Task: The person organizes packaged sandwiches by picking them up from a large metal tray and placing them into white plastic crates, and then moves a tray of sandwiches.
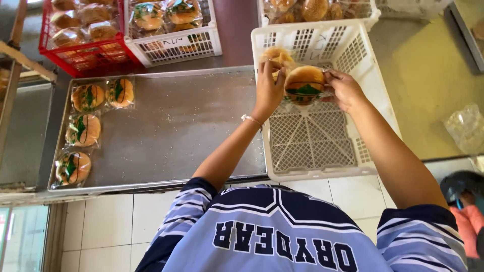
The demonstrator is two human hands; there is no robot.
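Observation:
My left hand (269, 88) and my right hand (344, 89) hold a round bun in a clear wrapper with a green mark (304, 84) between them, above a white plastic crate (373, 95). Another wrapped bun (276, 54) lies in the crate's far left corner, just past my left fingers. The crate's lattice floor is otherwise bare. To the left, a metal tray (181, 126) carries several wrapped buns (83, 130) along its left side.
A red crate (85, 59) and a white crate (186, 48) full of wrapped buns stand behind the tray. Another white crate (370, 12) of buns sits at the top right. A crumpled clear bag (466, 128) lies on the yellow surface to the right.

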